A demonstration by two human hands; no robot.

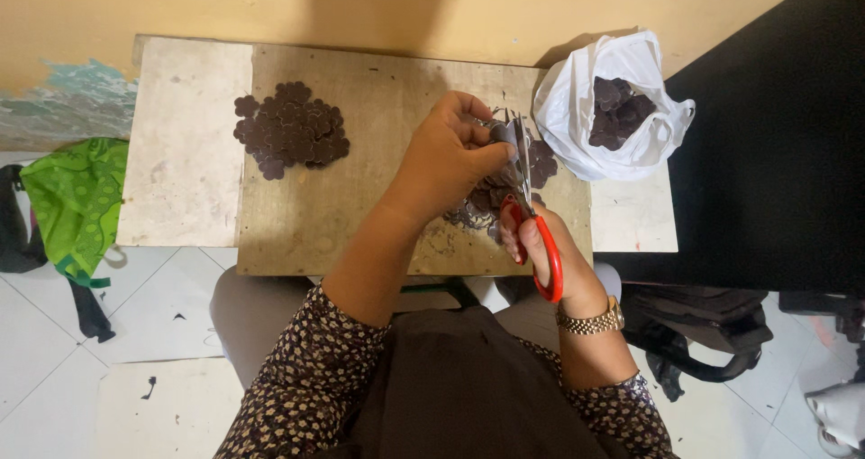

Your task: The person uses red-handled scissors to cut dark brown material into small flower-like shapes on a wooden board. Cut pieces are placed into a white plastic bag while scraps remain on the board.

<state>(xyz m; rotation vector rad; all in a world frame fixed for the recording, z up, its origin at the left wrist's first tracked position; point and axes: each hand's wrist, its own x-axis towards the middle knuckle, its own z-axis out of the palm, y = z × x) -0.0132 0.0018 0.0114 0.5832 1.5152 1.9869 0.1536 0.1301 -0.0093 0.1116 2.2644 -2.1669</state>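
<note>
My right hand point(550, 243) grips red-handled scissors point(530, 214), blades pointing away from me over the wooden board point(360, 108). My left hand point(450, 157) pinches a small dark flower-shaped piece point(503, 135) at the blades. Under the hands lies a loose heap of dark pieces point(482, 202) with scraps. At the board's far left sits a pile of cut dark flower-shaped pieces point(290, 130).
A white plastic bag point(577, 108) holding more dark pieces point(617, 112) stands at the table's right end. A green cloth point(77, 198) lies on the tiled floor at left, a dark bag point(703, 328) at right. A yellow wall is behind the low table point(185, 144).
</note>
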